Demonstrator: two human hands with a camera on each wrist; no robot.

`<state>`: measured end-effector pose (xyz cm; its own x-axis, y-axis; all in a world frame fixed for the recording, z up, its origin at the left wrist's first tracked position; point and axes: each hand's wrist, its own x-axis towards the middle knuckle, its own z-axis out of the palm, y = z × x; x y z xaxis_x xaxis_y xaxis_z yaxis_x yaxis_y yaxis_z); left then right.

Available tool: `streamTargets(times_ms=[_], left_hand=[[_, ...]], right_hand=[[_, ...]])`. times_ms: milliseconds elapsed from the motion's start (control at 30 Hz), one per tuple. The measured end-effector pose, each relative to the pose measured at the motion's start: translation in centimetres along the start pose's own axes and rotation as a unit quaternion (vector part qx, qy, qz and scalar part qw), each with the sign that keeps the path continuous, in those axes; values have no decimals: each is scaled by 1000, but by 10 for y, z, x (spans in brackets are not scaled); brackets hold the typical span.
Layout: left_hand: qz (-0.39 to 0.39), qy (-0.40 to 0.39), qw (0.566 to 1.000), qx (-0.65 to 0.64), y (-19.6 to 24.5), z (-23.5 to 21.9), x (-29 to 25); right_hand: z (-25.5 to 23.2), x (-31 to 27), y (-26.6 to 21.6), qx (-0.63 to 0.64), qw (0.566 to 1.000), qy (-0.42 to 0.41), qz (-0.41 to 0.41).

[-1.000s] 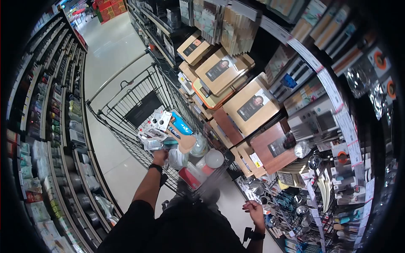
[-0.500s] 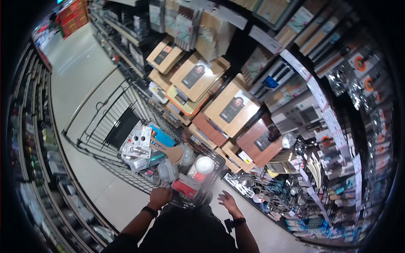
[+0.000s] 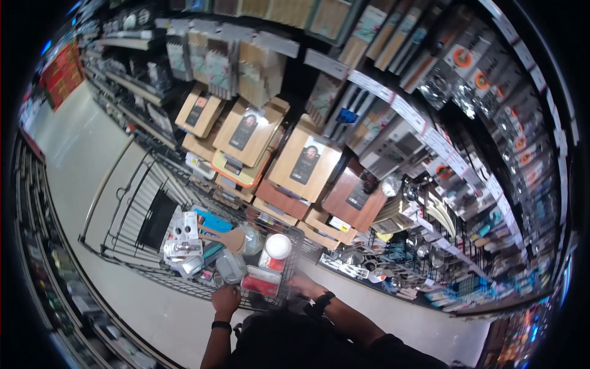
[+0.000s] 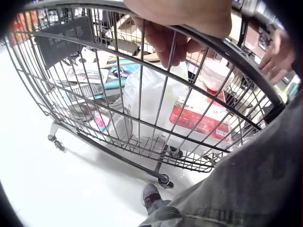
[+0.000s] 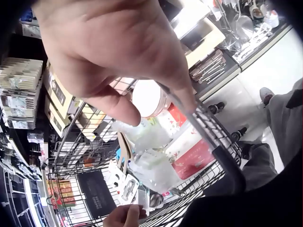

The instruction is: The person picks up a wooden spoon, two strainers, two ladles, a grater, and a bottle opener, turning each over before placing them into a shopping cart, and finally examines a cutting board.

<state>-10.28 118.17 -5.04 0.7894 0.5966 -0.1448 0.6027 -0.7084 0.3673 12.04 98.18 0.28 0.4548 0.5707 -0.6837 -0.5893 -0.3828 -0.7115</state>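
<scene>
A wire shopping cart (image 3: 158, 216) stands in front of the person. The left hand (image 3: 226, 299) grips its near rim; in the left wrist view its fingers (image 4: 168, 45) curl over the black rim (image 4: 253, 71). At the cart's near right corner is the right hand (image 3: 307, 286). In the right wrist view this hand (image 5: 118, 56) reaches over the rim (image 5: 208, 135), thumb spread and fingertips at the bar; part of its fingers is hidden. Inside lie a red and white box (image 3: 261, 281), a white round tub (image 3: 278, 246), a wooden utensil (image 3: 232, 240) and clear plastic-wrapped items (image 3: 231, 266).
Shelves with boxed cutting boards (image 3: 305, 161) rise beyond the cart. Hanging kitchen tools (image 3: 424, 249) fill racks to the right. Another shelf (image 3: 43, 258) runs along the left, beside a pale floor aisle (image 3: 74, 141). Red boxes (image 3: 61, 75) stand far off.
The head view has swung right. The left hand has moved along the cart's rim to its near side. The right hand has come from beside the racks to the cart's corner.
</scene>
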Motion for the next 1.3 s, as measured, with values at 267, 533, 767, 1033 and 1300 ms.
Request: streamTargets(times_ms=[267, 533, 767, 1033, 1300], left_hand=[[-23, -5, 998, 63, -63, -26, 33], [-89, 48, 994, -45, -100, -28, 67], [-2, 68, 980, -187, 24, 41, 57], [-6, 105, 992, -65, -4, 17, 79], [-57, 112, 992, -7, -40, 15, 112]], right_hand=[[-24, 27, 30, 56, 994, -94, 2], [-115, -14, 23, 76, 996, 43, 5], [-187, -27, -27, 158, 965, 195, -72], [-250, 53, -84, 253, 859, 411, -172], [-283, 98, -87, 379, 768, 495, -145]])
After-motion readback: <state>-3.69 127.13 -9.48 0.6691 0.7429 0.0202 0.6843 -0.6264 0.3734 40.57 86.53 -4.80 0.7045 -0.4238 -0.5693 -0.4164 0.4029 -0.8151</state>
